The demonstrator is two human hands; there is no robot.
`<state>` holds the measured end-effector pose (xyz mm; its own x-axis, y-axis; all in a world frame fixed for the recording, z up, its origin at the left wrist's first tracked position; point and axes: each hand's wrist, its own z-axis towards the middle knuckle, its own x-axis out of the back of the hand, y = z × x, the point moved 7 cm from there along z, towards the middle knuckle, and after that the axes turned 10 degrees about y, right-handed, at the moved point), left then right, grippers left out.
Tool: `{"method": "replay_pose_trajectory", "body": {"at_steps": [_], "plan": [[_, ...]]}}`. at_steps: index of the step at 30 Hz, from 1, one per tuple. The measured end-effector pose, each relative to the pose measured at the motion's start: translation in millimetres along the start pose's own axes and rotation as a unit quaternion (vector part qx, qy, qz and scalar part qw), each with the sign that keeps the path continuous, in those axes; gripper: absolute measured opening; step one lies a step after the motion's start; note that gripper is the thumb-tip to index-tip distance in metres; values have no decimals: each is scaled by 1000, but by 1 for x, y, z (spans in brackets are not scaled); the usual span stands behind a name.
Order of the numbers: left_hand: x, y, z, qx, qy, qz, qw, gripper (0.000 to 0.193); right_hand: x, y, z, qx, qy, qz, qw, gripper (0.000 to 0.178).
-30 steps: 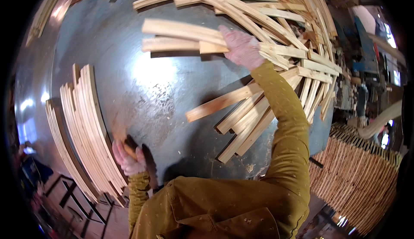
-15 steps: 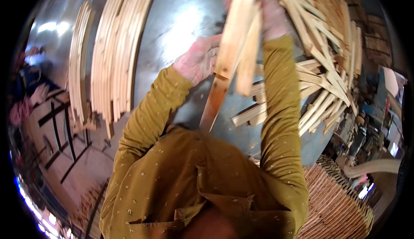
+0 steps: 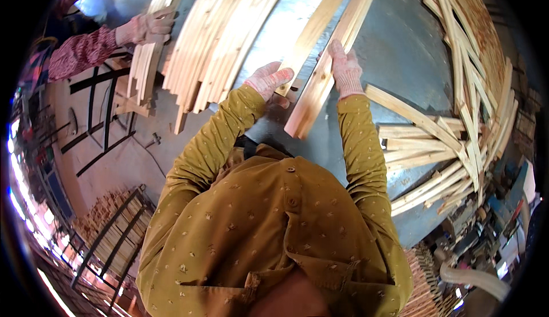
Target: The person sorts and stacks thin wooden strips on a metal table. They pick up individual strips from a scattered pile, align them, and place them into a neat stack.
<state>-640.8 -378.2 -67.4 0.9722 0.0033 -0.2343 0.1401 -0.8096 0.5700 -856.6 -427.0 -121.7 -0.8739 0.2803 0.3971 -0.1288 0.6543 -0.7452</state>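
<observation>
open bench surface [image 3: 400,48] separates heaped strips [image 3: 414,115] at right from the hands; left hand [image 3: 270,81] pinches a pale strip [image 3: 318,25], right hand [image 3: 346,72] clasps a pink-ended piece [image 3: 315,91], a narrow gap parting their edges.

Metal table [image 3: 394,36]: no text can be read.
Held strips [image 3: 318,88], over table: no letters or numbers can be read.
Strip stack [image 3: 229,31], table left: none can be read.
Machinery [image 3: 469,231], right of table: nothing can be read.
</observation>
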Motion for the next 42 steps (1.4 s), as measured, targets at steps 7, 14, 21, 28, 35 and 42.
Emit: {"method": "replay_pose_trajectory", "body": {"at_steps": [7,14,21,28,35,42], "plan": [[49,32,-41,-79,-22,-152,985,65,-117,-81,1,133,-4,-274,953,84],[86,32,-60,-104,73,-251,960,65,-126,-81,-18,113,-53,-327,937,92],[82,20,-62,-105,-28,-89,990,52,-121,-81,-35,317,-58,-209,923,77],[102,143,-116,-569,308,458,609,74,-108,-115,-101,137,-370,83,915,50],[103,224,-74,-394,230,824,337,39,-21,-221,-118,757,11,-140,638,53],[407,271,24,-252,490,681,483,35,189,6,-22,327,23,-706,627,105]]}}
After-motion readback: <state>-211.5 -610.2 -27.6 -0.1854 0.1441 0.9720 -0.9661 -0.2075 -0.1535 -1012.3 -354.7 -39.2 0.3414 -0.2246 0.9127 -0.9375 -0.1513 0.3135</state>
